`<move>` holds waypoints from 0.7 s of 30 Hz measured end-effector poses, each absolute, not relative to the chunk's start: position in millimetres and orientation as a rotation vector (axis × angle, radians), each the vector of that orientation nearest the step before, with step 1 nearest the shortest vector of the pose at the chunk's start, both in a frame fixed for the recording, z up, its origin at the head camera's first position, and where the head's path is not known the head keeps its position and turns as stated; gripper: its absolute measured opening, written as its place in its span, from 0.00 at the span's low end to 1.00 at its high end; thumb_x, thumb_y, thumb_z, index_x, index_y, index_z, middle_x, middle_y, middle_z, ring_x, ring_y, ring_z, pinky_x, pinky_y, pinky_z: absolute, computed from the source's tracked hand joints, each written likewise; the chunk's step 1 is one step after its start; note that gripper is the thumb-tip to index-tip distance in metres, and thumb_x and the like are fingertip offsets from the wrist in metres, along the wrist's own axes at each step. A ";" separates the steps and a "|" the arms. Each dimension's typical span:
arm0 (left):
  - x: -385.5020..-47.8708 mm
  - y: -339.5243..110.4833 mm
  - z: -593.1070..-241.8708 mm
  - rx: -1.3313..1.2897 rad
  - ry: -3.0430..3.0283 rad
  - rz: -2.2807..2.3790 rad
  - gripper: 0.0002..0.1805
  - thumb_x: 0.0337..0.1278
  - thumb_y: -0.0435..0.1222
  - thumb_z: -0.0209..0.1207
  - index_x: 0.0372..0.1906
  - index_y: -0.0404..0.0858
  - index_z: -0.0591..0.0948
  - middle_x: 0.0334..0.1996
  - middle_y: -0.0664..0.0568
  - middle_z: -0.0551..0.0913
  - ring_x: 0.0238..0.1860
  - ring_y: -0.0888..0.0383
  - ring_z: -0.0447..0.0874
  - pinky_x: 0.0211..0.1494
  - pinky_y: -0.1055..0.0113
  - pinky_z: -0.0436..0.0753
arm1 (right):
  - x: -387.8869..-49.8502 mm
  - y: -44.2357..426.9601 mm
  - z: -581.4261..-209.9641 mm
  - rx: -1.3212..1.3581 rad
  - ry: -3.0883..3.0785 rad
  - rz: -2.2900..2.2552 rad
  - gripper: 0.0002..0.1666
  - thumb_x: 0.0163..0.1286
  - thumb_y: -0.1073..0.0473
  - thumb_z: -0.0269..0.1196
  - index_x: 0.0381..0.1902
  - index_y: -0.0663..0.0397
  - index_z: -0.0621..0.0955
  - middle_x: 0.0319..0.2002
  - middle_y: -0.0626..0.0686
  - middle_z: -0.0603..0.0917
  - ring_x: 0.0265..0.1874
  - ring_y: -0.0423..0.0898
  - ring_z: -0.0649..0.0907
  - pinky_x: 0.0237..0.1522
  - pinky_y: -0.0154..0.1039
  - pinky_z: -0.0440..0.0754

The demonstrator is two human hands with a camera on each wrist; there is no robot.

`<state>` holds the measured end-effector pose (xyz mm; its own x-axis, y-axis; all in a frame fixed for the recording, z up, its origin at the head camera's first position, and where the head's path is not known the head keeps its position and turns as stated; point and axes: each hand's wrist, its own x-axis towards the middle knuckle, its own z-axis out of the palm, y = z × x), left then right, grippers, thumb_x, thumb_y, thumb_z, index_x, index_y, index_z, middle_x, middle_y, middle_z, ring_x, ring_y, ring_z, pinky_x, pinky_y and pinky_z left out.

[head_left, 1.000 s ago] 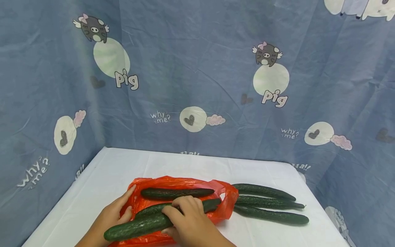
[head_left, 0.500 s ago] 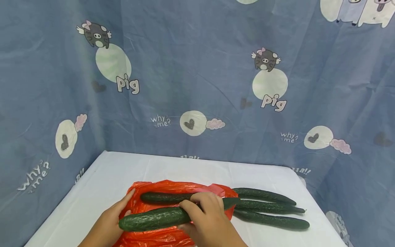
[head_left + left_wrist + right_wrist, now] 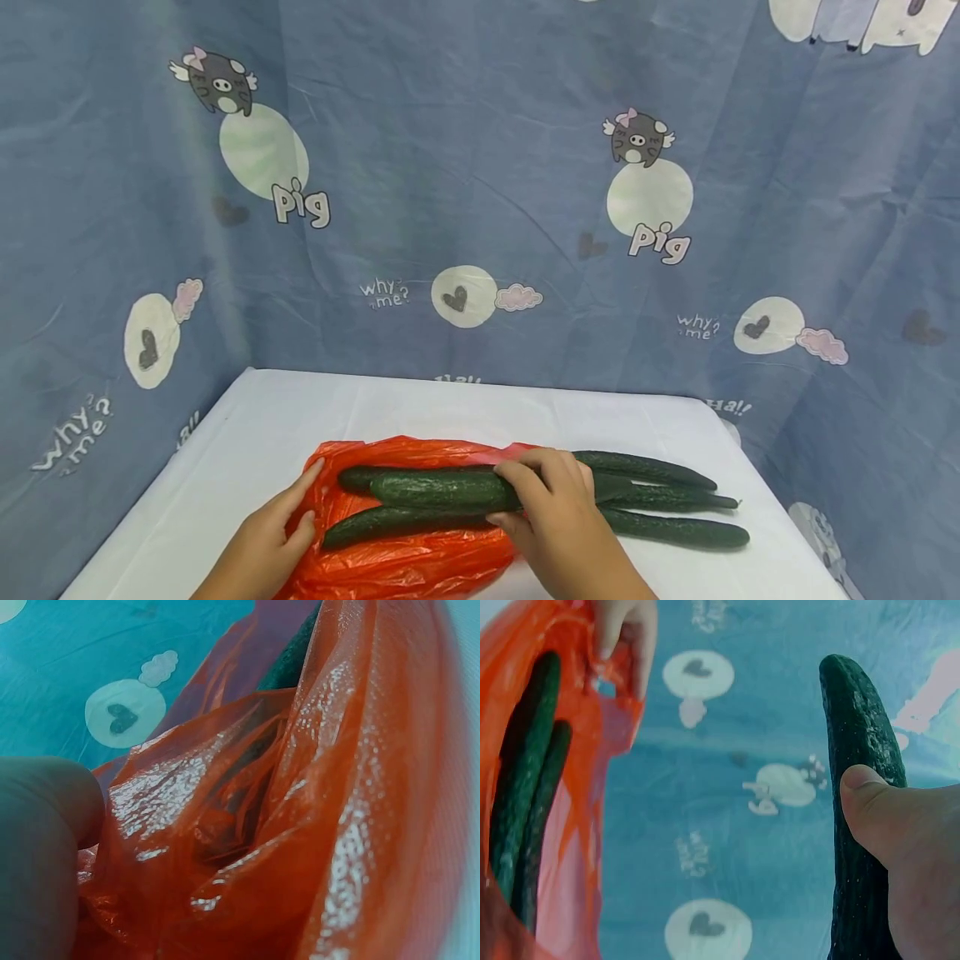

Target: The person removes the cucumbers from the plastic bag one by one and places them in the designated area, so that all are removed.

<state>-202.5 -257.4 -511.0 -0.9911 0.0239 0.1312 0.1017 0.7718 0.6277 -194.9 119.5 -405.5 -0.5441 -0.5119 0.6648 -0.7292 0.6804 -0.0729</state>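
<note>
My right hand (image 3: 558,521) grips a dark green cucumber (image 3: 442,490) around its right part, above the red plastic bag (image 3: 427,571). In the right wrist view the thumb lies along this cucumber (image 3: 859,727), which is clear of the bag. Two more cucumbers lie in the bag's open mouth, a rear one (image 3: 354,477) partly covered and a front one (image 3: 397,523). My left hand (image 3: 262,533) pinches the bag's left edge; the right wrist view also shows those fingers (image 3: 634,645) on the rim. Creased red film (image 3: 225,892) fills much of the left wrist view.
Three cucumbers lie side by side right of the bag on the white tabletop: a back one (image 3: 648,468), a middle one (image 3: 675,498) and a front one (image 3: 675,531). A blue printed curtain (image 3: 480,192) stands behind and at both sides of the table (image 3: 465,408).
My right hand has lifted the cucumber from over the bag's front left and moved it right and away from me. The left hand stays at the bag's edge.
</note>
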 end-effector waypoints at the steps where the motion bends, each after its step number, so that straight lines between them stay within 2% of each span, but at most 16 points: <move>1: -202.4 -257.2 -511.4 -0.104 -2.845 -1.010 0.39 0.71 0.33 0.60 0.83 0.44 0.62 0.73 0.37 0.74 0.49 0.56 0.80 0.41 0.68 0.76 | -195.6 122.0 -405.7 0.937 -2.276 0.456 0.36 0.52 0.53 0.83 0.59 0.45 0.81 0.53 0.45 0.77 0.53 0.44 0.75 0.53 0.46 0.70; 4: -202.4 -256.8 -511.8 -0.105 -2.851 -1.012 0.39 0.71 0.33 0.59 0.84 0.44 0.61 0.73 0.37 0.74 0.52 0.54 0.81 0.41 0.68 0.76 | -198.3 129.6 -406.2 0.915 -2.282 0.461 0.37 0.54 0.54 0.82 0.60 0.44 0.80 0.51 0.45 0.77 0.52 0.43 0.75 0.52 0.44 0.68; 6: -202.4 -256.0 -512.0 -0.109 -2.847 -1.013 0.39 0.72 0.34 0.59 0.84 0.44 0.61 0.74 0.37 0.73 0.59 0.51 0.81 0.44 0.65 0.80 | -200.4 135.1 -406.5 0.904 -2.284 0.461 0.35 0.55 0.54 0.81 0.61 0.44 0.80 0.51 0.45 0.77 0.52 0.43 0.75 0.52 0.45 0.68; 9: -201.5 -256.1 -510.9 -0.122 -2.827 -1.034 0.39 0.72 0.33 0.59 0.84 0.43 0.60 0.74 0.36 0.72 0.66 0.41 0.80 0.54 0.52 0.87 | -203.9 143.1 -406.6 0.874 -2.283 0.456 0.34 0.56 0.54 0.80 0.60 0.45 0.80 0.49 0.45 0.77 0.52 0.43 0.75 0.52 0.46 0.68; 12: -200.2 -255.6 -509.6 -0.133 -2.805 -1.043 0.39 0.73 0.33 0.58 0.84 0.43 0.60 0.75 0.35 0.71 0.70 0.36 0.76 0.62 0.41 0.83 | -206.9 152.2 -408.0 0.815 -2.293 0.453 0.33 0.56 0.55 0.80 0.59 0.47 0.81 0.48 0.46 0.77 0.51 0.44 0.75 0.50 0.45 0.68; 21: -197.8 -255.9 -506.9 -0.124 -2.787 -1.015 0.39 0.72 0.32 0.58 0.84 0.43 0.60 0.74 0.36 0.73 0.69 0.39 0.78 0.59 0.44 0.85 | -211.0 191.4 -417.4 0.611 -2.356 0.467 0.33 0.54 0.58 0.80 0.58 0.50 0.82 0.47 0.51 0.78 0.48 0.48 0.75 0.46 0.46 0.65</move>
<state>-197.8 -255.9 -506.9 -0.9816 0.0189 0.1898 0.1365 0.7647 0.6298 -211.0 191.4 -417.4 -0.6791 -0.3031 0.6685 -0.5351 0.8278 -0.1683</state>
